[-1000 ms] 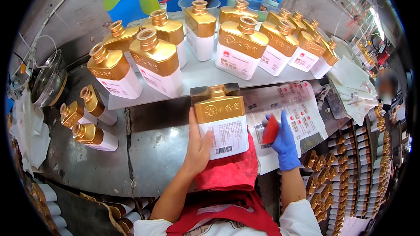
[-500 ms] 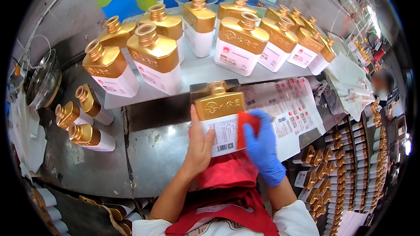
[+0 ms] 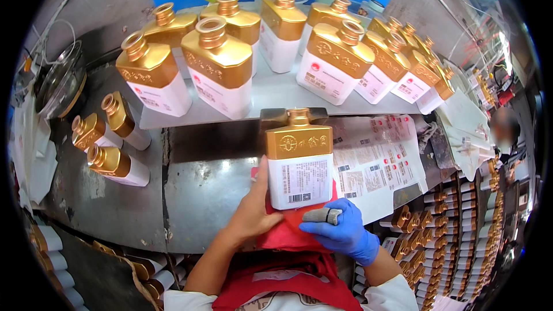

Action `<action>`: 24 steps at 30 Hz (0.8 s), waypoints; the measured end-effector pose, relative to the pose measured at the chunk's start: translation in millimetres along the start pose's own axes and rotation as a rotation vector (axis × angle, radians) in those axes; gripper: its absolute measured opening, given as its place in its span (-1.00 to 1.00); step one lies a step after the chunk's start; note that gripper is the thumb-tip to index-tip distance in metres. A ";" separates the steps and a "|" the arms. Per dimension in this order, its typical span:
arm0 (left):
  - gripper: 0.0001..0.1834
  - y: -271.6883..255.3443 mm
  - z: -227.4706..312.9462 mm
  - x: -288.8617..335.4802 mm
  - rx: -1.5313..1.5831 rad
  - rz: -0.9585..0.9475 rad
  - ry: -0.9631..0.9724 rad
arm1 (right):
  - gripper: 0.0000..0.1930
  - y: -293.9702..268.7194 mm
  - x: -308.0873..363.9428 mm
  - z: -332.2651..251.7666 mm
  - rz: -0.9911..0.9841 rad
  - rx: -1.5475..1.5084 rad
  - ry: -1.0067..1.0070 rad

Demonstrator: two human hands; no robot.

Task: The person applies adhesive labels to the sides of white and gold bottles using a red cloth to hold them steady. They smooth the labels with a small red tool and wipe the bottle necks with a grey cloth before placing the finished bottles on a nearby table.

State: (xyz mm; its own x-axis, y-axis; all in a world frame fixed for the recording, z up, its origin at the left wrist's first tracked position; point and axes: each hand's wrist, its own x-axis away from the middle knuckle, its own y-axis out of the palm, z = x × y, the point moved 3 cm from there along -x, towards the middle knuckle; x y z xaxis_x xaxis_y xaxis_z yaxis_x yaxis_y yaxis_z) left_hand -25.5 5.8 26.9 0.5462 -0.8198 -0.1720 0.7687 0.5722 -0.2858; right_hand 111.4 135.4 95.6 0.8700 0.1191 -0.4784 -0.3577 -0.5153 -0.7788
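Observation:
A flat-sided bottle (image 3: 300, 181) with gold shoulders and a white body stands tilted before me, its printed label facing me. My bare left hand (image 3: 253, 204) grips its lower left side, with the fingers partly hidden behind it. The gold neck meets a dark block (image 3: 276, 116) behind it. Just below the bottle's lower right corner is my right hand (image 3: 343, 230), in a blue glove with a grey cover on one finger. Its fingers are curled at an orange-red cloth (image 3: 292, 219), which appears gripped, though the contact is partly hidden.
Several similar bottles (image 3: 337, 60) line a raised grey shelf (image 3: 271, 89). Three more (image 3: 118, 164) are on the metal bench (image 3: 201, 187) at left. Label sheets (image 3: 374, 161) lie to the right. Many bottles (image 3: 455, 219) fill racks at far right, near another person (image 3: 504, 129).
My right hand has moved down off the bottle's right side with the orange-red cloth, uncovering the label. My left hand has slid lower on the bottle. The view has shifted slightly.

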 end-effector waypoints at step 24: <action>0.07 18.4 -9.6 10.1 0.314 0.421 -0.039 | -0.71 7.1 17.7 12.0 0.046 -0.408 0.147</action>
State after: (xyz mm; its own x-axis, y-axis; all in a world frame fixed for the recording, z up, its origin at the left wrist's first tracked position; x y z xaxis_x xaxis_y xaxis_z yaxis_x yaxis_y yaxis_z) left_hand -9.0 7.8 10.8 0.8365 -0.5197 -0.1740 0.5398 0.8361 0.0980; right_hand 120.3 144.1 76.8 0.9061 -0.0185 -0.4227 -0.2593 -0.8138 -0.5201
